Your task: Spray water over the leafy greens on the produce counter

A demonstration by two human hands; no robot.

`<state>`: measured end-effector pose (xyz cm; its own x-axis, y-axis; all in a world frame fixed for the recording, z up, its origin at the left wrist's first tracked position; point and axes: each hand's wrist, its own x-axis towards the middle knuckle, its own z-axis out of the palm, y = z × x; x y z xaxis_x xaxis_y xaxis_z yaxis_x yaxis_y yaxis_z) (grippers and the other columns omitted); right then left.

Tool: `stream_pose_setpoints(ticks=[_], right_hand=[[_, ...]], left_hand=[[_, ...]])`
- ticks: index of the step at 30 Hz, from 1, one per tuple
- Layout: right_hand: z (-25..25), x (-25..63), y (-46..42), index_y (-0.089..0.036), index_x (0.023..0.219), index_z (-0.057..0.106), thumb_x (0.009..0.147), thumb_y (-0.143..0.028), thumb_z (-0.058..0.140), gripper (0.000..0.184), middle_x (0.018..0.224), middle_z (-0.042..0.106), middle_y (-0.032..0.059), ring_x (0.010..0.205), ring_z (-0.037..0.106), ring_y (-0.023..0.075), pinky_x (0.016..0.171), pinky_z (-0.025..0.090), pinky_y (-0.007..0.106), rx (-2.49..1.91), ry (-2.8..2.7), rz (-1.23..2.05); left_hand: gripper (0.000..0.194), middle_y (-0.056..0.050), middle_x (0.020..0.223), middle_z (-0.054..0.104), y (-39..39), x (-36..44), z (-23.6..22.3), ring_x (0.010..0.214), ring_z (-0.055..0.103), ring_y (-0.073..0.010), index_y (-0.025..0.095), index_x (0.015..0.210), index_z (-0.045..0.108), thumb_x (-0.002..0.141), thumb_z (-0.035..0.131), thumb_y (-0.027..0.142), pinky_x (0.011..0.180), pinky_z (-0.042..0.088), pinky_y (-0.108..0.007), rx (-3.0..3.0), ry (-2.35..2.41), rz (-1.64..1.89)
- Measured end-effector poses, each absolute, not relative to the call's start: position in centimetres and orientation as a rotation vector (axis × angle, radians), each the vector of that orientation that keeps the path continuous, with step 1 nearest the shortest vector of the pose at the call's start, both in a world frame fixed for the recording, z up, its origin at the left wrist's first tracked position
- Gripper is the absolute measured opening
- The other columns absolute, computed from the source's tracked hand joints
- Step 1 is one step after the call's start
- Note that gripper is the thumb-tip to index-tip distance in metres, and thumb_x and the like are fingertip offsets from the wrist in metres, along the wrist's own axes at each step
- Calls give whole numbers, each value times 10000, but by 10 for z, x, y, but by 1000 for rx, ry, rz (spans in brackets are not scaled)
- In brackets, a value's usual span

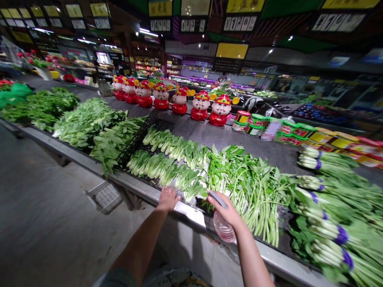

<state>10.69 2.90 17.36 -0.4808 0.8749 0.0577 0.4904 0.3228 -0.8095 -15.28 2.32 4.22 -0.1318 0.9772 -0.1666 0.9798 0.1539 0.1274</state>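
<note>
My right hand point(229, 211) is closed around the neck of a spray bottle point(224, 229) with a grey top and a clear ribbed body. The bottle is over the front edge of the vegetable stand, beside the long-stemmed leafy greens point(251, 179). Fingers apart, my left hand point(167, 198) lies at the stand's metal front rail point(148, 191). Its fingertips reach the lower ends of the front row of bok choy point(158, 169); whether they press on the leaves I cannot tell. A second row of bok choy point(176, 146) lies behind.
A black crate edge point(137, 137) separates the bok choy from leafy bunches point(115, 137) on the left. Purple-banded greens point(329, 235) lie on the right. Several red figurines point(220, 111) and stacked tubs point(295, 131) line the back. A grey basket point(104, 196) sits low under the stand.
</note>
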Motion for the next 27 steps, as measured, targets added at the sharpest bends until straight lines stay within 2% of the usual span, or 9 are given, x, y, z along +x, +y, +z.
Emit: stream_pose_setpoints(ticks=[4, 9, 14, 21, 24, 27], right_hand=[[181, 97, 23, -269, 1079, 646, 845, -529, 465, 393, 1034, 656, 40, 987, 574, 231, 891, 438, 378, -1165, -2118, 1023], [177, 90, 18, -253, 1008, 679, 854, -532, 449, 393, 916, 670, 35, 909, 594, 223, 877, 444, 370, -1146, -2161, 1037], [174, 98, 18, -272, 1165, 613, 842, -526, 472, 435, 1035, 653, 46, 1003, 569, 243, 923, 424, 399, -1181, -2127, 1048], [178, 126, 26, -276, 1092, 639, 850, -499, 475, 368, 991, 668, 39, 930, 603, 227, 877, 462, 385, -1210, -2024, 1062], [173, 138, 30, -267, 1078, 645, 822, -521, 493, 392, 984, 672, 49, 932, 606, 239, 854, 475, 386, -1285, -1944, 1001], [165, 148, 32, -234, 1067, 655, 797, -549, 500, 443, 888, 681, 67, 874, 616, 255, 792, 494, 396, -1353, -1856, 953]], left_hand=[[549, -141, 1396, 423, 24, -153, 41, 1347, 281, -282, 154, 1267, 472, 898, 275, 510, 1125, 66, -457, 1905, 2221, -35], [552, -138, 1400, 420, 23, -153, 40, 1350, 278, -280, 161, 1264, 474, 898, 263, 517, 1125, 65, -461, 1904, 2225, -33], [552, -139, 1388, 435, 23, -153, 39, 1348, 282, -277, 167, 1259, 478, 897, 260, 522, 1126, 64, -458, 1911, 2223, -14], [543, -133, 1372, 452, 23, -154, 39, 1337, 298, -279, 180, 1246, 489, 895, 254, 522, 1121, 77, -469, 1930, 2212, -1], [552, -138, 1361, 462, 22, -154, 40, 1334, 304, -278, 173, 1234, 501, 897, 241, 525, 1121, 84, -462, 1941, 2216, -8], [551, -144, 1355, 466, 21, -153, 42, 1334, 303, -279, 166, 1234, 500, 899, 244, 520, 1121, 81, -459, 1953, 2219, -14]])
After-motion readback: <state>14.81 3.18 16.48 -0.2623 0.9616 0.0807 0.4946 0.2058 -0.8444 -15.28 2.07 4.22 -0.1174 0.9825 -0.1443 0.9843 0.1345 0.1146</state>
